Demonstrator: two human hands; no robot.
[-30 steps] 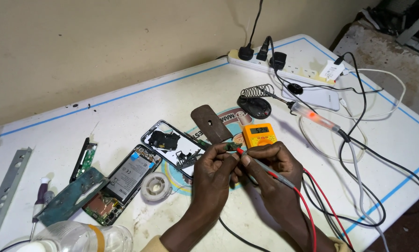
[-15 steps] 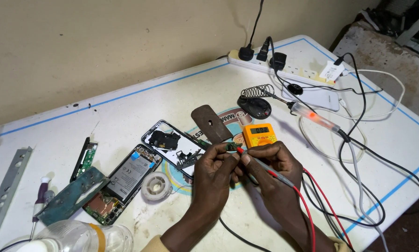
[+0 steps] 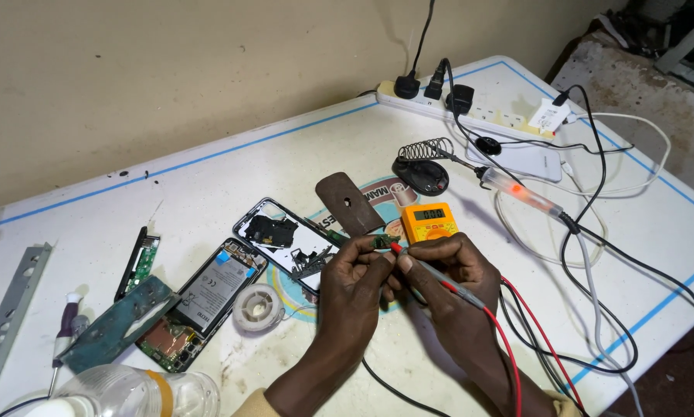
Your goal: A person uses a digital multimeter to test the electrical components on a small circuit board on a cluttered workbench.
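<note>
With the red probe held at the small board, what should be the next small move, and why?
Probably steady the red probe tip on one contact and glance at the yellow multimeter. The right hand holds the probe against the small green board pinched in the left hand, and the meter sits just behind.

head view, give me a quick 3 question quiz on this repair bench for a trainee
1. True or false: the left hand pinches a small green circuit board in its fingers.
2. What does the right hand hold? A) a screwdriver B) a red-tipped test probe C) the solder spool
3. Which yellow thing lies on the white table just beyond both hands, touching neither?

Key
1. True.
2. B; its tip meets the small green circuit board.
3. The yellow multimeter, next to the dark soldering iron stand.
</note>
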